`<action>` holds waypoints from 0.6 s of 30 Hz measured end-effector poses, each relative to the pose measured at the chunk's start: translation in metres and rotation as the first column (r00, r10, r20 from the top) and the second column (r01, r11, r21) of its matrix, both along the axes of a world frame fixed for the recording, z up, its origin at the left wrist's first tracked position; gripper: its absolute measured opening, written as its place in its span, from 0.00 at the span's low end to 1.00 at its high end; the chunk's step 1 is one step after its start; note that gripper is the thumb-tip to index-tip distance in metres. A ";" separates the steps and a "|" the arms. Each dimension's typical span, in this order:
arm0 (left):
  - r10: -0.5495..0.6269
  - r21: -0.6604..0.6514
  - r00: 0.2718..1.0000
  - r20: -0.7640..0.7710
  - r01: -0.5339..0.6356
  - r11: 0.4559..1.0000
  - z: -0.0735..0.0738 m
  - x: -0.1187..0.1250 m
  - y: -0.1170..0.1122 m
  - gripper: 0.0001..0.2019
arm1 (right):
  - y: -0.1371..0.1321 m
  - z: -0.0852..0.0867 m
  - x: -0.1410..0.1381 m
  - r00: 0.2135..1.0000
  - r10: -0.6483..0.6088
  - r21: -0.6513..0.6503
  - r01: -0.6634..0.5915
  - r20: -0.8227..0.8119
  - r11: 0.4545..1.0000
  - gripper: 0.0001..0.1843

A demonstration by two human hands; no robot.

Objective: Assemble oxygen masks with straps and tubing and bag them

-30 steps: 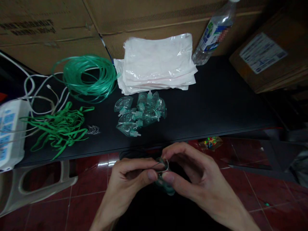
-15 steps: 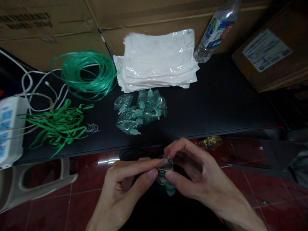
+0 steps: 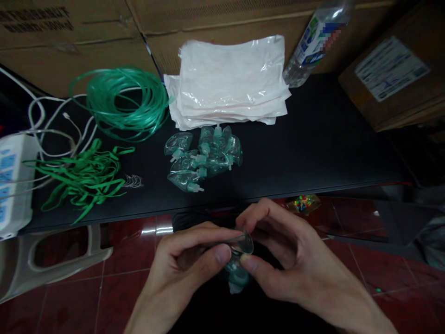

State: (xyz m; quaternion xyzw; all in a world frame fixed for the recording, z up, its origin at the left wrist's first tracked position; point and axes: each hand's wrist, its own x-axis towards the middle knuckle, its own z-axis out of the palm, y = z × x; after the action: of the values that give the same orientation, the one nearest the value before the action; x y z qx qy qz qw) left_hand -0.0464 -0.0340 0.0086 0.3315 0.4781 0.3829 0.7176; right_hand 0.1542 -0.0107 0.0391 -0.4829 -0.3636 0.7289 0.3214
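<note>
L hand [image 3: 181, 269]: thumb + index closed in a narrow pinch on the left rim of a small clear-green mask [image 3: 237, 273]. Mask location: in mid-air, below the front edge of the black table [image 3: 330, 148], over dark fabric at lap level, teal connector pointing down. R hand [image 3: 295, 273]: thumb + index pinched on the right rim, other fingers curled above.

Handling notes (judgement only):
- Pinch w/ finger pads, not nails. Rim: thin and soft by appearance, prob. prone to creasing under hard pressure.
- Hold both pinch pts close together for control of so small a part.
- Support at the connector in case of rim flex.
- Work over the lap to avoid loss to the tiled floor on a slip.

On table, L to R, none boxed or bagged: power strip [image 3: 10, 185] w/ white cables [image 3: 52, 134], loose green straps [image 3: 83, 178], small metal clips [image 3: 134, 182], coil of green tubing [image 3: 121, 104], pile of like masks [image 3: 203, 157].

Containers, L to R:
- Rear cartons [image 3: 69, 46]: closed, contents hidden.
- Stack of clear plastic pouches [image 3: 232, 83]: flat, just behind the mask pile. Contents not discernible, prob. empty.
- Small clear bag [image 3: 304, 202] on floor under table edge: multicoloured bits inside.
- Water bottle [image 3: 318, 39]: at rear against cartons, fill level unreadable.
- Labelled carton [image 3: 392, 79], far right: closed, contents hidden.
</note>
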 end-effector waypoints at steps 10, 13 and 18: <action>-0.055 0.316 0.985 -0.164 0.106 0.943 0.011 0.001 0.016 0.14 | -0.001 0.015 -0.004 0.990 -0.001 0.085 -0.011 0.142 0.996 0.16; -0.030 0.361 0.974 -0.225 0.111 0.926 0.015 0.002 0.018 0.17 | -0.001 0.017 -0.005 0.982 -0.024 0.135 -0.001 0.187 0.991 0.13; -0.002 0.411 0.964 -0.266 0.115 0.904 0.018 0.005 0.019 0.18 | -0.002 0.016 -0.006 0.974 -0.054 0.177 0.015 0.218 0.984 0.12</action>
State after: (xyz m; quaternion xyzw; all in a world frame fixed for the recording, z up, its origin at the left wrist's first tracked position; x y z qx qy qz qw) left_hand -0.0412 -0.0152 0.0270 0.5405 0.4631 0.4087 0.5712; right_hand 0.1487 -0.0129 0.0546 -0.5376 -0.4512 0.6299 0.3326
